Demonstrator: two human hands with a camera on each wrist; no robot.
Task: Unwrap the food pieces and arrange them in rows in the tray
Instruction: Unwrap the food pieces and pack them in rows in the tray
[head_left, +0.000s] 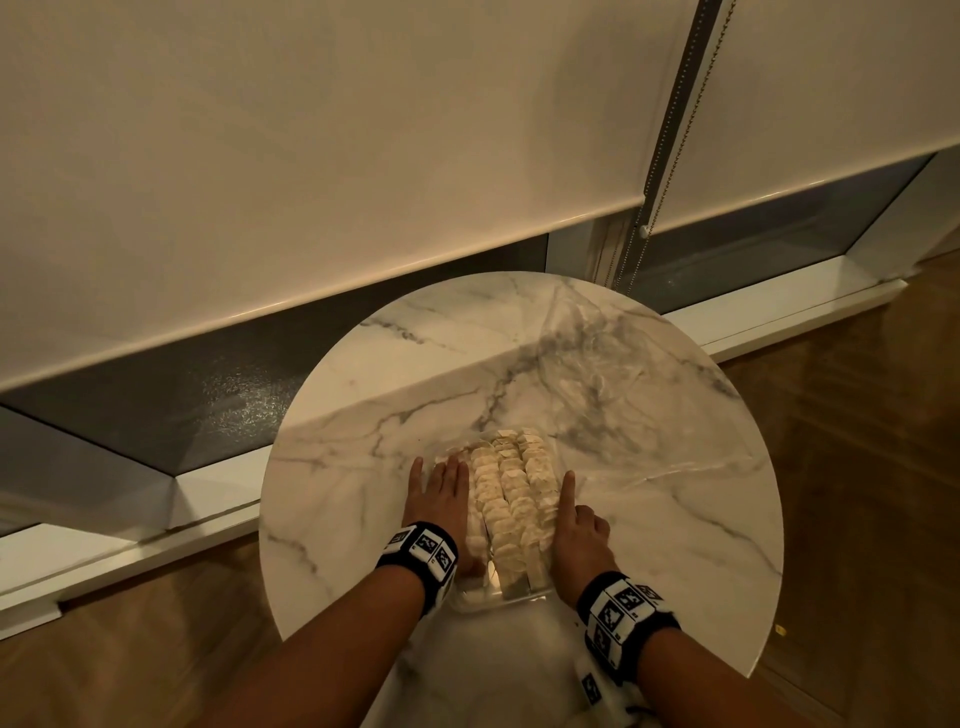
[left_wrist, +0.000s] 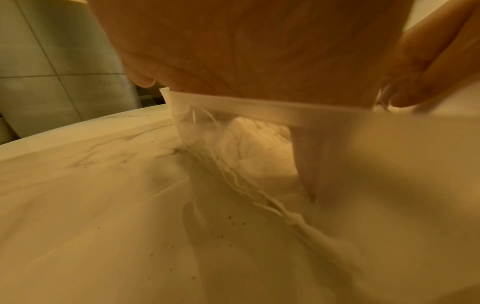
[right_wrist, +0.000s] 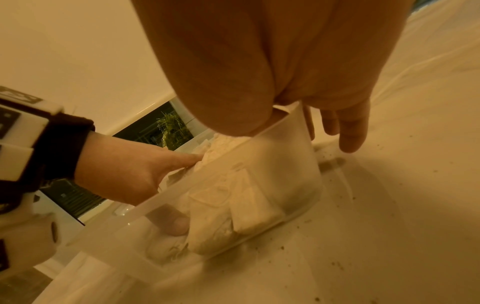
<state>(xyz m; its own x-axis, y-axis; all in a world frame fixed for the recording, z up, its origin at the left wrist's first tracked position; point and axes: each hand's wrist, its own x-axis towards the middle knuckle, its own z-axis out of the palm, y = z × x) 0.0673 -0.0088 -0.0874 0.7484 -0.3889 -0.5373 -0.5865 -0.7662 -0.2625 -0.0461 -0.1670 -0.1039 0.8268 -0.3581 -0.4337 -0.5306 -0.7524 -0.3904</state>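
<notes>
Both wrists carry black-and-white marker bands. Between my hands sits the clear rectangular plastic tray (head_left: 524, 597) on the round marble-patterned table (head_left: 363, 467), filled with rows of pale food pieces (head_left: 511, 493). My left hand (head_left: 441, 499) lies flat along the tray's left side, fingers straight, thumb inside the tray. My right hand (head_left: 576, 535) holds nothing: forefinger extended along the right wall, other fingers curled. Crumpled clear wrap (head_left: 613, 384) lies beyond.

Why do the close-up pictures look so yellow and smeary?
Left wrist view: warm dim light, the tray rim and left hand soft with blur. Right wrist view: same cast, the right hand out of focus up close. Head view: sharper, straight lines bowed.
</notes>
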